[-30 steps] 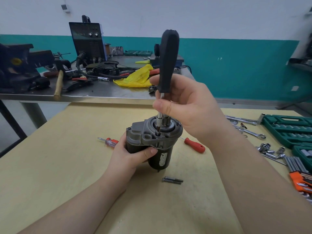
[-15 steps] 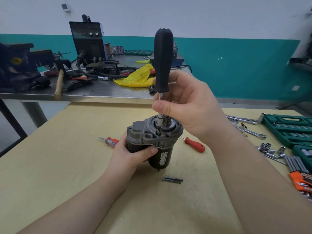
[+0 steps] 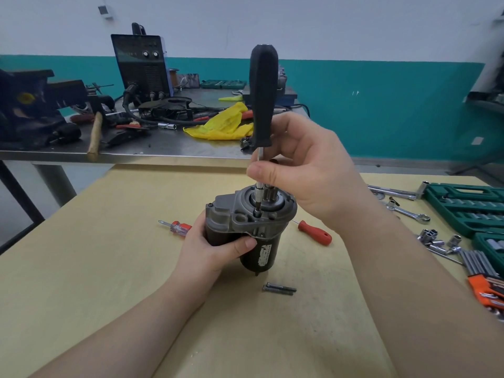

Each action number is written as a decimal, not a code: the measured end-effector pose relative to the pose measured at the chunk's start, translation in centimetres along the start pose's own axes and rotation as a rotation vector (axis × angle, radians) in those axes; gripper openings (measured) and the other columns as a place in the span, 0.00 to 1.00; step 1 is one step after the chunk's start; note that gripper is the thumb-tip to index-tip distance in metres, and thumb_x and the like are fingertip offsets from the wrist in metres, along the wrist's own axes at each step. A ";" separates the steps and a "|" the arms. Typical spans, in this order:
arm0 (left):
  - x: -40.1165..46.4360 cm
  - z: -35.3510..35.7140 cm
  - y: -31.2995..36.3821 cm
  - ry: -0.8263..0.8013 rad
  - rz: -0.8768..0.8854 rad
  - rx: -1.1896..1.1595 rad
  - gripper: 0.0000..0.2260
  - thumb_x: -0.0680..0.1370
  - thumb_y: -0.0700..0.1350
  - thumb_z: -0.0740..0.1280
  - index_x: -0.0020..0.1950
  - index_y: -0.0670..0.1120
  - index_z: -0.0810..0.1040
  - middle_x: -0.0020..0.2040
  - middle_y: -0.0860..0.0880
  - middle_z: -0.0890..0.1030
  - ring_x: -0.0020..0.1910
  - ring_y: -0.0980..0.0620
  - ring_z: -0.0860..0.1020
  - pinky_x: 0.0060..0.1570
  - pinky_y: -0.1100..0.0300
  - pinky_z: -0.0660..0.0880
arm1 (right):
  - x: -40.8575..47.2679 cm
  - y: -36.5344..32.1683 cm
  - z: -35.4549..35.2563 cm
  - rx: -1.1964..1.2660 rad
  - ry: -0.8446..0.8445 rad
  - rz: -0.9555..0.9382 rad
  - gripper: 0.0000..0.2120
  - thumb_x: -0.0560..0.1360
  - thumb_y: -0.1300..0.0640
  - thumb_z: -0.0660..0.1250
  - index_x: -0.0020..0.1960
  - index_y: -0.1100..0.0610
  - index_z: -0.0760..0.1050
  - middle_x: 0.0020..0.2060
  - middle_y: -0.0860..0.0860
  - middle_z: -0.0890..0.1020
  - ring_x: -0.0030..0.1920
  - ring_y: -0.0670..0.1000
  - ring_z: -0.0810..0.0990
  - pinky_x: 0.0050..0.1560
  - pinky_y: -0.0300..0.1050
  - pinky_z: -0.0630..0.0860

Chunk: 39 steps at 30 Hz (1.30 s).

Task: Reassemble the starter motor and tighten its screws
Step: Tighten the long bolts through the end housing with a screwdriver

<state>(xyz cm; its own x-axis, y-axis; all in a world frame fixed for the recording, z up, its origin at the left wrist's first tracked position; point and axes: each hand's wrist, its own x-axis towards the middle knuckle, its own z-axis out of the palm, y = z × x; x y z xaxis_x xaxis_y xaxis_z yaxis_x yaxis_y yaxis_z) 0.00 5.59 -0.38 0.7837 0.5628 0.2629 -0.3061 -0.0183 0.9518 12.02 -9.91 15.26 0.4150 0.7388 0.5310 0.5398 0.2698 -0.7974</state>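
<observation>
Wooden table mid-frame, one grey-and-black starter motor upright in left hand's grip, right hand pinching one black-handled screwdriver, two loose bolts below, probably.

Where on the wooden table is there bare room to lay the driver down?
The wooden table is bare left of the left hand, below the small red screwdriver. The right edge is crowded: sockets, wrenches, hex keys.

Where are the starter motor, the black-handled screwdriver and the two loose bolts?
starter motor point(image 3: 268, 251): head view, black cylindrical body.
black-handled screwdriver point(image 3: 263, 94): head view, handle middle.
two loose bolts point(image 3: 279, 289): head view, shanks.
</observation>
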 end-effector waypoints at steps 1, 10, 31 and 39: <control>0.0 0.1 0.0 0.004 0.001 0.009 0.35 0.64 0.53 0.89 0.68 0.53 0.81 0.65 0.43 0.86 0.65 0.39 0.84 0.63 0.30 0.79 | 0.1 0.1 0.0 -0.004 0.013 0.006 0.17 0.72 0.54 0.79 0.57 0.43 0.79 0.44 0.47 0.87 0.47 0.50 0.86 0.60 0.60 0.84; -0.3 0.2 0.3 0.013 0.007 0.006 0.36 0.62 0.55 0.89 0.67 0.55 0.82 0.65 0.44 0.86 0.65 0.40 0.84 0.64 0.31 0.79 | -0.3 -0.3 -1.3 -0.009 -0.150 0.054 0.15 0.82 0.59 0.67 0.66 0.47 0.79 0.49 0.46 0.89 0.58 0.49 0.86 0.60 0.44 0.79; -0.3 0.2 0.3 0.000 0.009 0.003 0.36 0.63 0.55 0.89 0.68 0.54 0.81 0.65 0.44 0.86 0.65 0.41 0.84 0.65 0.31 0.79 | -0.3 -0.3 -0.7 0.007 -0.073 0.025 0.21 0.79 0.60 0.69 0.71 0.48 0.76 0.47 0.48 0.88 0.55 0.52 0.87 0.60 0.51 0.79; -0.4 0.3 0.6 -0.001 0.030 0.004 0.33 0.65 0.56 0.88 0.67 0.57 0.82 0.65 0.45 0.86 0.64 0.43 0.84 0.60 0.39 0.83 | -0.2 -0.8 -0.3 -0.017 -0.032 -0.001 0.11 0.84 0.48 0.64 0.65 0.45 0.77 0.43 0.45 0.87 0.49 0.53 0.86 0.58 0.60 0.82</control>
<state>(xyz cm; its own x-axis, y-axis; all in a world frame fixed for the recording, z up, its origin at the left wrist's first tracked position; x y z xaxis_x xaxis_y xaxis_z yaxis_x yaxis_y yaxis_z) -0.31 5.09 0.16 0.7750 0.5609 0.2911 -0.3270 -0.0382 0.9443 11.71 -10.42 15.88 0.3907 0.7581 0.5222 0.5528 0.2603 -0.7916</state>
